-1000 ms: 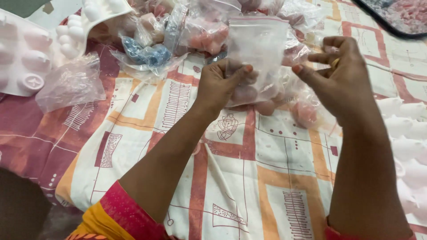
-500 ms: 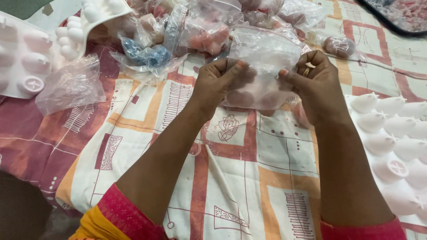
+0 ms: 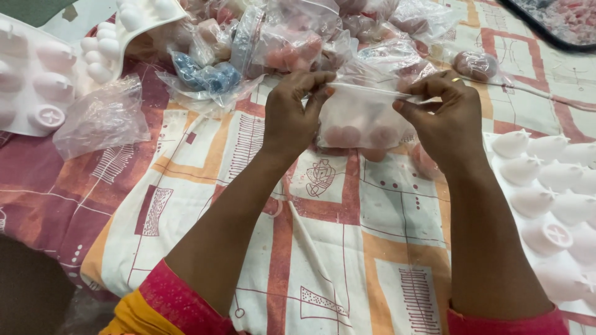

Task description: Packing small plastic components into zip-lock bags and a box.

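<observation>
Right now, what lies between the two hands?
In the head view, the top edge of a clear plastic bag spans between the left hand and right hand.

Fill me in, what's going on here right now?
A person holds a small clear plastic bag of pinkish round pieces by its top edge, left hand and right hand pinching it from either side above a patterned cloth. More filled bags lie behind, and white moulded trays sit to the right.

A home craft workspace: patterned bedsheet [image 3: 347, 248], white moulds [image 3: 546, 192], heaped filled plastic bags [image 3: 292, 43].
</observation>
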